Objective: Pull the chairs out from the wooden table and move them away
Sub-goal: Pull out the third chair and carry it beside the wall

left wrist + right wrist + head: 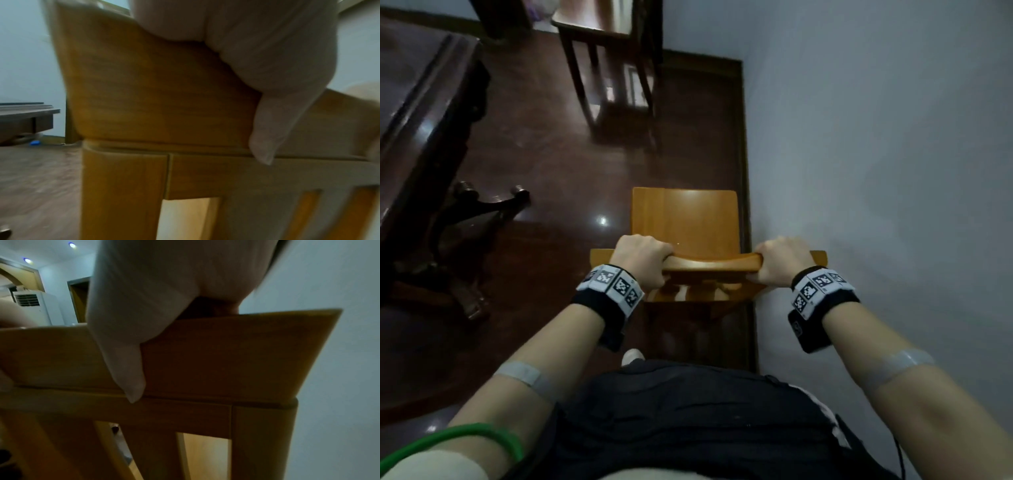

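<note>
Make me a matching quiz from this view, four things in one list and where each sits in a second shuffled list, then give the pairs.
Things:
1. light wooden chair
2. dark wooden table
3. dark wooden chair
4. left hand

Places:
A. far end of the room, ahead
B. left side of the floor
C. close beside the pale wall, gripped at its top rail
D. curled over the top rail's left end, opposite the right hand

Pairs: 1-C, 2-B, 3-A, 4-D

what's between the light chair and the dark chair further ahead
Only bare dark floor separates the light chair from the dark chair, shown in the head view.
</note>
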A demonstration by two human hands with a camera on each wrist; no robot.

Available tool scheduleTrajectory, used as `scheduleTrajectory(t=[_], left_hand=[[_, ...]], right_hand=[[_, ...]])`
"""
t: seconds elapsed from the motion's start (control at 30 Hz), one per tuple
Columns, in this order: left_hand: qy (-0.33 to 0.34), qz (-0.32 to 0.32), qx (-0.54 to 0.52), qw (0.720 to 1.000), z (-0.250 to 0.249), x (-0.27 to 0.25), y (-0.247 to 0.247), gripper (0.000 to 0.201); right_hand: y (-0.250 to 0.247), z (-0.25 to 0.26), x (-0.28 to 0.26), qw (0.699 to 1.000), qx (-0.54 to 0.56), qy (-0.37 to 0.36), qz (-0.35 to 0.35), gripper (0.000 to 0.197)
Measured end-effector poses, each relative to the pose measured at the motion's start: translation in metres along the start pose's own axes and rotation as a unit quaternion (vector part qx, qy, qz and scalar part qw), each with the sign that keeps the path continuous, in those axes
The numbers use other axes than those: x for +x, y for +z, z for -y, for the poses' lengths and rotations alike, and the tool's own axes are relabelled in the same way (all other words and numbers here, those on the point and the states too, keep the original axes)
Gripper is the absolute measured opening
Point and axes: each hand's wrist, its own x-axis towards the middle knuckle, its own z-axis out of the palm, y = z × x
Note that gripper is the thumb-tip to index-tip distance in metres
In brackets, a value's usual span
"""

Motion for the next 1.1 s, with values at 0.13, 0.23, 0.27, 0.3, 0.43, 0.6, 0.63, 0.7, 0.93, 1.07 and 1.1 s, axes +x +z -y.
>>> scheduleTrajectory(t=[0.13,0.23,0.27,0.3,0.43,0.6,0.63,0.7,0.93,1.07,1.1], left_hand=[[0.016,0.001,0.023,1.000,0.001,-0.006,0.002,0.028],[0.014,0.009,0.023,1.000,0.000,-0.008,0.003,0.023],[0.017,0.010,0.025,0.999,-0.002,-0.009,0.004,0.022],[0.020,0.009,0.024,0.999,-0.004,-0.010,0.004,0.021],[0.023,0.003,0.017,1.000,-0.016,-0.016,0.004,0.020],[0.047,-0.001,0.018,0.999,-0.057,-0.024,0.011,0.030],[0.052,-0.001,0.017,0.999,-0.067,-0.026,0.013,0.030],[0.059,0.000,0.017,0.998,-0.085,-0.029,0.017,0.029],[0.059,-0.011,0.022,0.998,-0.103,-0.034,0.015,0.030],[0.063,-0.015,0.024,0.998,-0.101,-0.039,0.013,0.031],[0.068,-0.015,0.026,0.997,-0.101,-0.040,0.013,0.031]], right_hand=[[0.021,0.010,-0.027,1.000,0.007,0.014,-0.019,0.035],[0.033,0.015,-0.039,0.999,0.015,0.027,-0.029,0.037],[0.036,0.016,-0.042,0.999,0.018,0.029,-0.030,0.038],[0.038,0.015,-0.045,0.999,0.016,0.027,-0.028,0.039],[0.040,0.003,-0.050,1.000,0.000,0.007,-0.020,0.046],[0.050,-0.031,-0.067,1.000,-0.020,0.002,-0.007,0.050],[0.052,-0.038,-0.071,1.000,-0.026,0.003,-0.006,0.050],[0.054,-0.052,-0.078,1.000,-0.027,0.007,0.000,0.047],[0.055,-0.056,-0.089,0.999,0.006,0.015,-0.032,0.038],[0.056,-0.048,-0.098,0.999,0.025,0.035,-0.023,0.033],[0.057,-0.045,-0.102,0.998,0.031,0.040,-0.022,0.033]])
